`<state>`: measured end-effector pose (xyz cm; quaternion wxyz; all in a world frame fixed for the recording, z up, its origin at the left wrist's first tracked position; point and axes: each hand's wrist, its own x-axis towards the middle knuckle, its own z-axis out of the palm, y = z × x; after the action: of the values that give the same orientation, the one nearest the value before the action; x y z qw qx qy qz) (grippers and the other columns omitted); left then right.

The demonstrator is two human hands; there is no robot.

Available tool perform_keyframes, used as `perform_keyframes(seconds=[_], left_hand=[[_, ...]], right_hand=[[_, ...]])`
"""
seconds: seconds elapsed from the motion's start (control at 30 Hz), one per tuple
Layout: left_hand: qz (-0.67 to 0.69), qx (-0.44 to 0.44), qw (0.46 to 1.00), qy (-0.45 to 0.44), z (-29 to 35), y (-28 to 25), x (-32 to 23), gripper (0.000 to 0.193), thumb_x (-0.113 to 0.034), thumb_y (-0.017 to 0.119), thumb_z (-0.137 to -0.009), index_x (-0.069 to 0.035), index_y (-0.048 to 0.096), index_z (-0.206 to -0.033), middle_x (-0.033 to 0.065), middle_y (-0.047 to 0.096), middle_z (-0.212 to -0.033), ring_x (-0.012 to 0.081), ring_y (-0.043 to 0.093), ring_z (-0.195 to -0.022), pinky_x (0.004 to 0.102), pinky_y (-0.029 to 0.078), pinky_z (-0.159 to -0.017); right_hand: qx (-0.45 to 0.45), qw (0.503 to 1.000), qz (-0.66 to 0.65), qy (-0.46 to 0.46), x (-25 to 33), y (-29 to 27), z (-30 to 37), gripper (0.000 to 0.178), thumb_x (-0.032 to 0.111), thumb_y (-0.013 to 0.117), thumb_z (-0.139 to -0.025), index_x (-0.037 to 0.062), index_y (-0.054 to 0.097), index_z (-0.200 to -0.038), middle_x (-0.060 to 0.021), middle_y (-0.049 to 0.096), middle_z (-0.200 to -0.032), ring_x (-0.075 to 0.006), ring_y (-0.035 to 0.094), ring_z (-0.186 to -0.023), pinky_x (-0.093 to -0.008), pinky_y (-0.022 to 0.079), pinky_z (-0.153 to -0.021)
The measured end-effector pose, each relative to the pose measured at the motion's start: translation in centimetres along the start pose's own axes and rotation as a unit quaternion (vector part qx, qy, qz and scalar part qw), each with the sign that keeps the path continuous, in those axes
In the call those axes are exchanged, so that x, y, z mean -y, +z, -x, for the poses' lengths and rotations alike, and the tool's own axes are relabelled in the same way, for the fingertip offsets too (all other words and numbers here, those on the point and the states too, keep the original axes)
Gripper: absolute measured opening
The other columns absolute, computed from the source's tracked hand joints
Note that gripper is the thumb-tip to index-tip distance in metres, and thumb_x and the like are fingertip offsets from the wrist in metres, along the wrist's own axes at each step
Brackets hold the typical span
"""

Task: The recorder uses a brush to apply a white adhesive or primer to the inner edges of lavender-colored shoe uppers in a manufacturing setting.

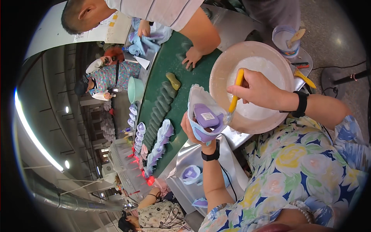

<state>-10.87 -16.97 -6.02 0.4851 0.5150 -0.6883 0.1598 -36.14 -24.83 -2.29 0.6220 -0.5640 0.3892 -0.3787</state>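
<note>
My left hand (188, 127) is wrapped around a purple and light-blue shoe upper (198, 133), with its opening facing up and a white label inside. A yellow-handled brush (234, 102) is gripped in my right hand (258, 88). Its bristles point down at the upper's rim and seem to touch it. Beneath my right hand stands a wide pinkish basin (218, 71) holding milky white liquid (253, 110). My left fingers are partly hidden behind the upper.
A green conveyor belt (181, 112) carries grey shoe lasts (156, 116), a yellowish last (173, 81) and a row of uppers (159, 145). Across it, a co-worker's hand (192, 58) rests on the belt. A bucket (285, 40) with a brush stands at the far right. More uppers (190, 174) lie beside my left arm.
</note>
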Motion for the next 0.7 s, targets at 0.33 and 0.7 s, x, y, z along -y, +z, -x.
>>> perform_keyframes(seconds=[0.33, 0.7], left_hand=[[0.338, 0.314, 0.809, -0.365, 0.7, -3.3, 2.4, 0.05, -0.028, 0.061, -0.095, -0.007, 0.046, -0.139, 0.0136, 0.056, -0.133, 0.0255, 0.059, -0.117, 0.0398, 0.048, -0.103], [0.669, 0.177, 0.437, -0.575, 5.5, -0.2, -1.3, 0.044, -0.026, 0.056, -0.102, -0.01, 0.044, -0.142, 0.007, 0.054, -0.136, 0.0209, 0.056, -0.123, 0.0386, 0.051, -0.101]], right_hand=[[0.049, 0.956, 0.059, -0.283, 1.3, -2.7, -1.1, 0.02, 0.018, 0.068, -0.094, 0.0038, 0.058, -0.103, -0.0104, 0.067, -0.094, -0.0196, 0.067, -0.085, -0.0303, 0.052, -0.075], [0.173, 0.86, 0.199, -0.437, 1.3, 0.4, -1.8, 0.021, 0.025, 0.063, -0.095, 0.0062, 0.056, -0.103, -0.0127, 0.064, -0.094, -0.0339, 0.065, -0.086, -0.041, 0.052, -0.075]])
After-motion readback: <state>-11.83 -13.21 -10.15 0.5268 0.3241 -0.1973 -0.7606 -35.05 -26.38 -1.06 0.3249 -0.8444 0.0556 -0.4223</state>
